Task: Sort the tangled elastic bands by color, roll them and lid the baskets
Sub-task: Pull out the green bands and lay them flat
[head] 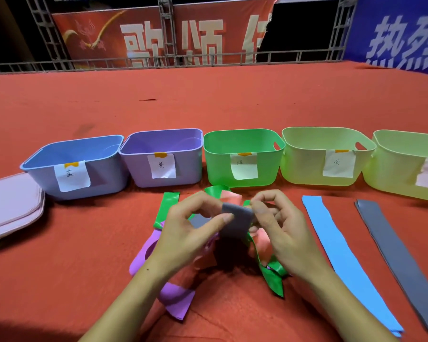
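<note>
1. I see five baskets in a row across the red desk (pixel 208 107), each with a paper label on its front: blue basket (pixel 74 166), purple basket (pixel 162 159), green basket (pixel 242 157), then two pale green baskets (pixel 326 156) (pixel 410 166), the last cut by the right edge of the view. All are lidless. The insides I can see hold nothing; the floors of the right-hand three are hidden by their front walls.
2. A stack of pink lids (pixel 10 203) lies flat at the left, just beside the blue basket.
3. The tangle (pixel 223 245) sits in front of the purple and green baskets: green, purple, pink and grey bands knotted together.
4. My left hand (pixel 185 233) hovers over the tangle, fingers curled, thumb and forefinger pinching a grey band (pixel 235 220) that loops up out of the knot.
5. My right hand (pixel 279 228) faces it, fingers curled and pinching the same loop at its right edge.
6. To the right, well apart from the tangle, a blue band (pixel 341 257) and a grey strip (pixel 400 262) lie flat, side by side and not touching.
7. Open desk lies behind the baskets up to a metal rail (pixel 158 62), and to the left in front of the lids.
</note>
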The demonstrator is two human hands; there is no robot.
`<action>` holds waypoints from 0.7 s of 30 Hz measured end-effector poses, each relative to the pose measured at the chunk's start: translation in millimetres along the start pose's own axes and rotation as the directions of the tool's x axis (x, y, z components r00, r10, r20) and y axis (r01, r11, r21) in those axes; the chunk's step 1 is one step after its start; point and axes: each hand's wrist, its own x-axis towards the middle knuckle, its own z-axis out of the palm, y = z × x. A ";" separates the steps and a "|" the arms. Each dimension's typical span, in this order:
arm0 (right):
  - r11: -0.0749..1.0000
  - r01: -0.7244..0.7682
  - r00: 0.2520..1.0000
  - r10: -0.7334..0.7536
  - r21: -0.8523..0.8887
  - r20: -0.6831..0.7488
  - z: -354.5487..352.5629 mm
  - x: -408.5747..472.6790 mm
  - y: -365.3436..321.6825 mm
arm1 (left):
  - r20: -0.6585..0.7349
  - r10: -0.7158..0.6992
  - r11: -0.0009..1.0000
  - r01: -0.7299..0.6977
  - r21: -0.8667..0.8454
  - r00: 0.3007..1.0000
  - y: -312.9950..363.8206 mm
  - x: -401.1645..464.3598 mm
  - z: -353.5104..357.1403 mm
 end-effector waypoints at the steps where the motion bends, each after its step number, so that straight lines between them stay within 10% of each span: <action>1: 1.000 -0.016 1.000 0.016 -0.019 0.004 0.5 -0.4 1.8 | -0.022 -0.011 0.999 0.010 -0.044 1.000 2.0 0.8 -0.4; 10: 0.746 0.085 0.974 0.078 -0.660 0.214 -0.6 1.3 52.2 | -0.240 -0.054 0.954 -0.021 -0.299 0.969 34.1 26.4 -10.8; 21: 0.754 0.075 0.956 0.133 -0.653 0.263 10.0 -3.5 58.9 | -0.306 -0.177 0.841 -0.018 -0.541 0.935 56.4 43.8 -11.6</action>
